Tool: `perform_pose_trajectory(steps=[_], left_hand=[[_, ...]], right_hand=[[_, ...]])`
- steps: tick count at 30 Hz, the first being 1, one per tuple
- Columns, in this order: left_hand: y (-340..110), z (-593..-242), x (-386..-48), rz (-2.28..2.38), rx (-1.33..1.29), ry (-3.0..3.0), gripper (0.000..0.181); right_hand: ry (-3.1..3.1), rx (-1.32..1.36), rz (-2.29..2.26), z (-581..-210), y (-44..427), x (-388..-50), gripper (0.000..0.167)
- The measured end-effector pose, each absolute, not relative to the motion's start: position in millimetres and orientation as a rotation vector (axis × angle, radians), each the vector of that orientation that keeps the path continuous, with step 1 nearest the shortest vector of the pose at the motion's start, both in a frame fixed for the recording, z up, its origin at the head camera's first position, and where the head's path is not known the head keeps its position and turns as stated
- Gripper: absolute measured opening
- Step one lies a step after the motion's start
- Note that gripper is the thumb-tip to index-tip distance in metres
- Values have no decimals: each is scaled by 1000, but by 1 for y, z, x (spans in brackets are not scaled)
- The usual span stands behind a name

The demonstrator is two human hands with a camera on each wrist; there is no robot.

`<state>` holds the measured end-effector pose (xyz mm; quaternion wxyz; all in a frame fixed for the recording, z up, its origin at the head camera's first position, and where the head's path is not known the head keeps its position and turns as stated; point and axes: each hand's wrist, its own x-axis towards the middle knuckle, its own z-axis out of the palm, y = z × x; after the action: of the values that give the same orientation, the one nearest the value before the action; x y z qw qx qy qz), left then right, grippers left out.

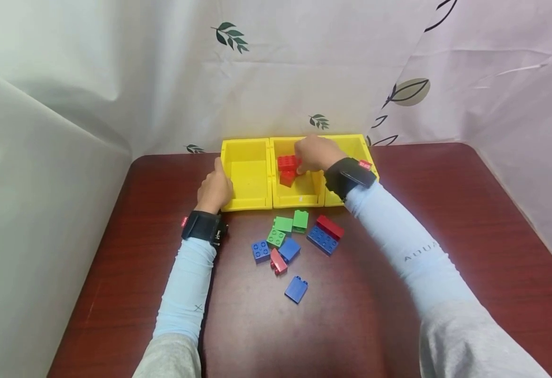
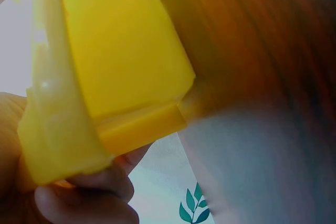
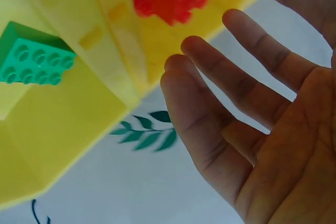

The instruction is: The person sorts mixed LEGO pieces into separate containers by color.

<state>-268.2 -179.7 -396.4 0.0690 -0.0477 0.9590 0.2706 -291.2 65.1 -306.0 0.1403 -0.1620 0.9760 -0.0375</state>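
**Grey sleeves [image 1: 169, 359] up close, red bricks [image 1: 286, 163] in a yellow box [image 1: 250, 178]**

On the left, the left hand [image 1: 213, 189] holds the end of the yellow box, its fingers curled round the edge. The box is bright, with three parts in a row, and it sits at the back of the dark red bench [image 1: 162, 262]. In front of it lie loose bricks: blue ones [image 1: 261, 251], green ones [image 1: 276, 238] and two more red ones [image 1: 330, 227]. The red bricks in the box are close together in the middle part. They are shiny, with round bumps. The right hand [image 1: 317, 153] is over them, its fingers spread apart. A green brick [image 3: 39, 59] with eight bumps is in the right part.

The left wrist view shows just a bit of the box, and the brown there is a blur. The right hand covers some of the red bricks, so I can't count them. In the right wrist view they are fuzzy and cut off at the top.

The left blue arm cover [image 1: 186, 294] has a small X. Both black wristbands [image 1: 202, 227] have red tags [image 1: 184, 222], too tiny to read. The right blue arm cover [image 1: 399, 236] seems to say AQUA, with its last letter squashed.
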Motion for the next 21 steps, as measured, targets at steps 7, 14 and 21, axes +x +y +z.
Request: perform_pose_trajectory(steps=[7,14,21], left_hand=[[-181,-395,-267,795,-157,2884,52],[-182,-396,-268,780,-168,2886,56],[-183,-396,-268,803,-157,2889,56]], right_hand=[[2866,-558,-218,-301,71,-250,38],[2890,-553,-297,-328,88,-209,42],[2945,-623,-308,-359,110,-178,35]])
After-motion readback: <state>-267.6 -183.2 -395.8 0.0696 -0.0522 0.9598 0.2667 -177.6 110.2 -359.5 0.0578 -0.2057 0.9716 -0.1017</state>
